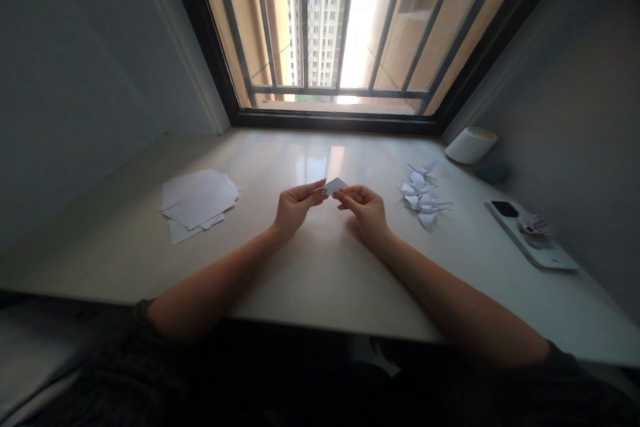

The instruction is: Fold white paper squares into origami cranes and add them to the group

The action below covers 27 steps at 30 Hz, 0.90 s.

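A small folded piece of paper (336,184) is pinched between both hands over the middle of the table, one corner pointing away from me. My left hand (299,205) grips its left side between thumb and fingers. On the right side, my right hand (364,209) holds it with thumb and fingertips. The fingers cover the paper's lower part, so its full shape is hidden. To the right of my right hand lies a group of several folded paper cranes (421,193). Left of my left hand is a loose stack of white paper sheets (203,200).
The pale table (300,287) runs up to a barred window (330,121). At the right edge lie a white cup-like container (471,145) on its side, a dark object (493,173) and a phone (525,240) with a small decoration (537,224) on it.
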Tool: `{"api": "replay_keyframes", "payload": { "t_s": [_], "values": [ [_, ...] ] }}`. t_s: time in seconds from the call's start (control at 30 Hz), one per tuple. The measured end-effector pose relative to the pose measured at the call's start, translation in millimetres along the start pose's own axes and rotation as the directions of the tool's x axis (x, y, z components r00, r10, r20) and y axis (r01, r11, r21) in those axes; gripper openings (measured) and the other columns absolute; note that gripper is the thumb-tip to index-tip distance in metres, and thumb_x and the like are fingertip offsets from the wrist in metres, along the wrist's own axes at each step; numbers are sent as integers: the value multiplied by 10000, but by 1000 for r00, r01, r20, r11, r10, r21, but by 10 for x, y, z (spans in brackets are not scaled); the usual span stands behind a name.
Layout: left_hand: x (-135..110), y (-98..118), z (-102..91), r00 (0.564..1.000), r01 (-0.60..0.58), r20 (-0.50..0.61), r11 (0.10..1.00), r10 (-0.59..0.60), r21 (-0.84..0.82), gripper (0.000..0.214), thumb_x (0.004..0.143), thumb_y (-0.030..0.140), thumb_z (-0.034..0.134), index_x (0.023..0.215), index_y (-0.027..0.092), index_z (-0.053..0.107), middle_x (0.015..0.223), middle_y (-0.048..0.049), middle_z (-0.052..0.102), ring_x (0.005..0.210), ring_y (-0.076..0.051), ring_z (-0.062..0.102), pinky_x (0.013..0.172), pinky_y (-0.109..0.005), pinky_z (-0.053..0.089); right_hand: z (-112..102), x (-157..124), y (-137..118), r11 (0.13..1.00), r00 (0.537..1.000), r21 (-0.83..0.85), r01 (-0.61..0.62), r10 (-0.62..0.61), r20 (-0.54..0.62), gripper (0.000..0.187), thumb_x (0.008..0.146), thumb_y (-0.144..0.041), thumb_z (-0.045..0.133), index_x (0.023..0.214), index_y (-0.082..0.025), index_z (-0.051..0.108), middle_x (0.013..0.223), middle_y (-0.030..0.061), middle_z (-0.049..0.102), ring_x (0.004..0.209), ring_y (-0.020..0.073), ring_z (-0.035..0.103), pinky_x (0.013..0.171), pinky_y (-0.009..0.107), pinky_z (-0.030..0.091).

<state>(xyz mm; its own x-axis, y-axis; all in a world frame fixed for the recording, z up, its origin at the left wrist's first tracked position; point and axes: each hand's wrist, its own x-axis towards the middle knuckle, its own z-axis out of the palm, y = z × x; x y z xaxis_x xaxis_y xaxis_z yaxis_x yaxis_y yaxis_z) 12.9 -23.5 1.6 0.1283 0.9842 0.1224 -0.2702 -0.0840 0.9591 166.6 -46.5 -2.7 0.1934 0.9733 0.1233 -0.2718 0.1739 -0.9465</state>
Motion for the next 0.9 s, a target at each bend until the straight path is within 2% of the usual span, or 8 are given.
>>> {"api": "replay_keyframes", "payload": {
  "t_s": [0.27, 0.47, 0.53, 0.63, 0.7, 0.9],
  "values": [
    [22, -30, -21, 1000, 21, -4, 999, -21, 30, 498, 632, 385, 813, 1069, 167, 717, 849, -70, 756, 768, -180, 699, 824, -368, 547, -19, 21, 32, 999, 1000, -34, 23, -23, 12, 337, 581, -413, 827, 659, -203, 575, 602, -28, 650, 575, 130, 604, 586, 293, 530],
    [26, -7, -61, 992, 2, 125, 994, -16, 109, 774, 608, 349, 836, 1304, 170, 547, 938, -87, 750, 896, -215, 698, 875, -371, 514, -63, 61, 55, 998, 999, -40, 49, -49, -9, 363, 567, -408, 838, 653, -202, 553, 576, -43, 621, 542, 124, 601, 558, 278, 522],
    [19, -8, -71, 989, -13, 147, 987, -10, 160, 710, 599, 352, 840, 1238, 165, 592, 950, -93, 746, 901, -220, 695, 850, -351, 516, -72, 65, 52, 998, 998, -32, 53, -53, -14, 352, 569, -380, 845, 654, -200, 555, 558, -52, 609, 516, 113, 588, 542, 264, 506],
    [19, -22, -83, 991, -37, 132, 957, -2, 288, 422, 636, 417, 804, 938, 138, 709, 850, -83, 744, 790, -197, 683, 725, -288, 505, -71, 57, 45, 998, 998, -26, 58, -58, -3, 336, 579, -354, 845, 656, -202, 556, 546, -58, 600, 517, 112, 587, 536, 256, 499],
    [27, -30, -91, 993, -47, 116, 935, 6, 352, 351, 664, 453, 775, 790, 130, 718, 774, -76, 731, 710, -174, 657, 649, -263, 475, -64, 45, 40, 998, 998, -30, 57, -56, 16, 334, 585, -359, 842, 661, -204, 556, 553, -56, 605, 528, 117, 592, 539, 261, 506],
    [41, -23, -94, 992, -25, 123, 938, -19, 345, 342, 688, 463, 751, 764, 130, 736, 752, -85, 729, 673, -160, 637, 625, -260, 463, -54, 28, 39, 997, 998, -56, 51, -48, 40, 351, 593, -412, 824, 680, -208, 552, 590, -41, 638, 548, 127, 602, 556, 282, 532]
  ]
}}
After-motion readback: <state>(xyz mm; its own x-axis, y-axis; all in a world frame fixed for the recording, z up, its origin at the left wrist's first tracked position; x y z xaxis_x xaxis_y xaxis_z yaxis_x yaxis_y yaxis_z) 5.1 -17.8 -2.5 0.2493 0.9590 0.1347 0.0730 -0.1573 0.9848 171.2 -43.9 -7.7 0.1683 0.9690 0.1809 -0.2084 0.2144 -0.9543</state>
